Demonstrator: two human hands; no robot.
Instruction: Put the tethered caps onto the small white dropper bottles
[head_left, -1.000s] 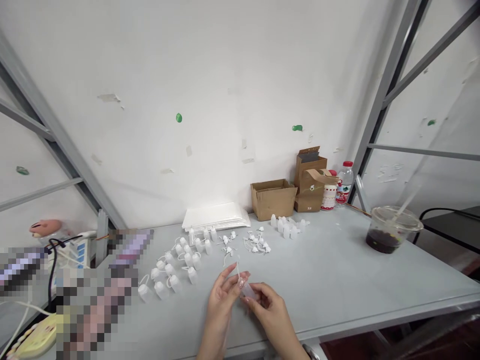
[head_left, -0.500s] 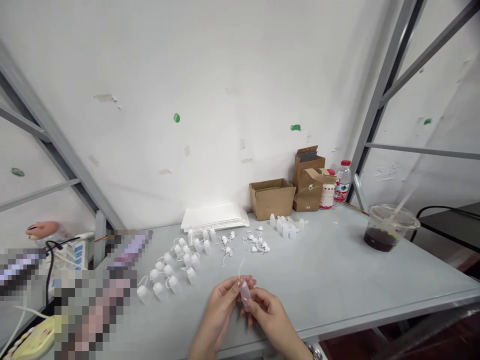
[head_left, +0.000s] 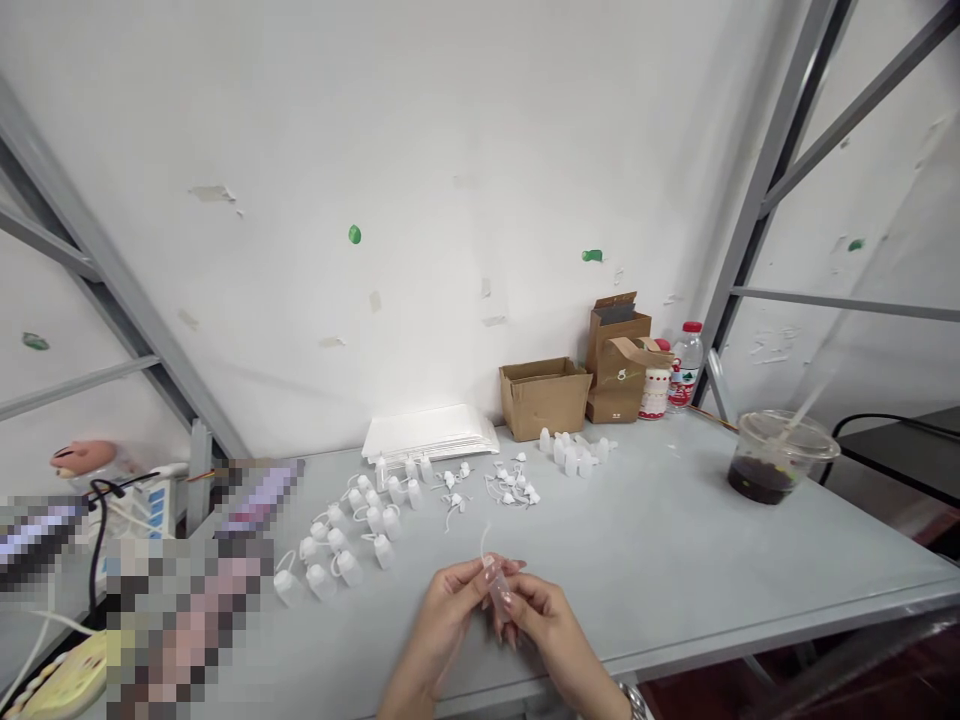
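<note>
Near the front edge of the grey table, a small translucent bottle is held tilted between both hands. My left hand pinches it near its top, where a thin white strap sticks up. My right hand grips its lower body between thumb and fingers. Several similar bottles with white caps and looped straps stand in rows to the left. Beyond my hands lie loose white caps with straps, and several bottles without caps are grouped farther back.
A stack of white sheets, a cardboard box, a brown paper bag and a red-capped bottle line the wall. A lidded plastic bowl with dark contents sits at the right. Cables and power strips lie left.
Both hands and the held bottle have shifted slightly right. The bottle leans more, and my left fingers have moved over its top.
</note>
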